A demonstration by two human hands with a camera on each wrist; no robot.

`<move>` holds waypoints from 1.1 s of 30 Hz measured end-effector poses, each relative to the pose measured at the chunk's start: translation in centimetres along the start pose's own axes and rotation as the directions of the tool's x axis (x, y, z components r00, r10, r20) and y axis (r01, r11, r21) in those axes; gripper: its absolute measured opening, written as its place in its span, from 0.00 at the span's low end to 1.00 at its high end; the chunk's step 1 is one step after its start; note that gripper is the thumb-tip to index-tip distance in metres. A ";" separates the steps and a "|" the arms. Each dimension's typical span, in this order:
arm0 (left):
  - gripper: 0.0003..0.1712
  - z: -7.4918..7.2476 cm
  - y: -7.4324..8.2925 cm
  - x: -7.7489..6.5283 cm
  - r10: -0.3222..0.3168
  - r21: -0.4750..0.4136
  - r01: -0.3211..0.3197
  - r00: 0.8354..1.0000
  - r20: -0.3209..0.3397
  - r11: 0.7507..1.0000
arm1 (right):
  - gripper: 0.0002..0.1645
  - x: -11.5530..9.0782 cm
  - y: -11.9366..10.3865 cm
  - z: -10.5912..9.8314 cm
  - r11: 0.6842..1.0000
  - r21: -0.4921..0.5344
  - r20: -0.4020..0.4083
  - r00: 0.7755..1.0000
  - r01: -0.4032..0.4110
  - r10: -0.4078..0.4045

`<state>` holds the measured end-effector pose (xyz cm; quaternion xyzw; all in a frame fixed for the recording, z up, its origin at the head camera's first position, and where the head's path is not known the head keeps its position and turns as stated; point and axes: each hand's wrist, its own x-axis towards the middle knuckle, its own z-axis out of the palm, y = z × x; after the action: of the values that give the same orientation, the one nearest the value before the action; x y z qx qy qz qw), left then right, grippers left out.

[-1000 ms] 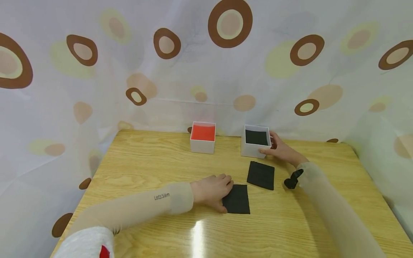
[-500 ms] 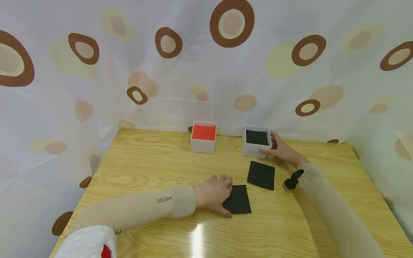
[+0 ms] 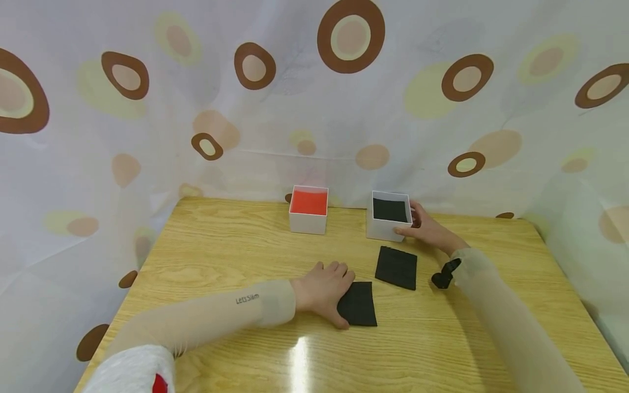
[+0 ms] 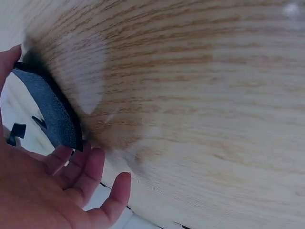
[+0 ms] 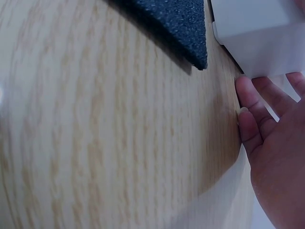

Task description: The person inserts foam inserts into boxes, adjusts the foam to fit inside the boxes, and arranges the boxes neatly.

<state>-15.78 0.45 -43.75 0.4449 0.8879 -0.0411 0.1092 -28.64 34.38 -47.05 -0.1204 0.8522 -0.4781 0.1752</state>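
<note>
In the head view my left hand [image 3: 324,292] holds the left edge of a black square of soft, thick sheet [image 3: 358,305] on the table. The left wrist view shows this black square [image 4: 53,102] bowed between thumb and fingertips, its side arched up. Farther back, my right hand [image 3: 429,226] grips the right front corner of a white box [image 3: 385,230], thumb on its front wall and fingers at its right side. Inside that box lies black material [image 3: 390,210]. A second black square [image 3: 396,267] lies flat just in front of it.
Left of the gripped box stands another white box [image 3: 307,224] with red material [image 3: 308,202] inside. Both are near the back edge of the wooden table [image 3: 221,234], close to a patterned curtain [image 3: 275,120]. A black wrist mount [image 3: 446,274] sits on the right sleeve.
The left thumb and fingers have shifted slightly at the edge of the black square. The right hand and both boxes stay where they were.
</note>
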 end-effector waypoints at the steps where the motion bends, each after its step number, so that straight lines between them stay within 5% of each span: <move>1: 0.50 0.0 -0.1 0.0 0.007 0.002 -0.007 1.000 -0.001 1.000 | 0.57 0.0 0.0 0.0 1.000 -0.001 0.002 1.000 0.001 -0.001; 9: 0.45 -1.2 -1.3 1.0 0.035 -0.025 -0.036 0.998 -0.047 0.999 | 0.58 0.1 0.3 -0.2 1.000 -0.016 -0.005 1.000 -0.011 0.011; 17: 0.47 -4.5 -3.0 2.7 0.018 -0.064 -0.025 0.994 -0.111 0.998 | 0.57 0.2 0.2 -0.1 1.000 -0.006 0.003 1.000 -0.009 0.009; 25: 0.50 -8.2 -5.4 6.2 -0.058 -0.106 0.039 0.982 -0.181 0.994 | 0.58 -0.2 -0.1 -0.2 1.000 0.002 0.011 1.000 -0.014 0.014; 33: 0.51 -9.0 -6.6 9.7 -0.110 -0.101 0.091 0.972 -0.209 0.991 | 0.52 -0.1 0.2 -0.2 0.996 0.045 0.041 0.996 0.083 -0.085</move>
<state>-28.06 5.58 -37.36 0.3957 0.9169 0.0419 0.0307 -28.64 34.70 -47.12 -0.1624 0.8320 -0.5006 0.1758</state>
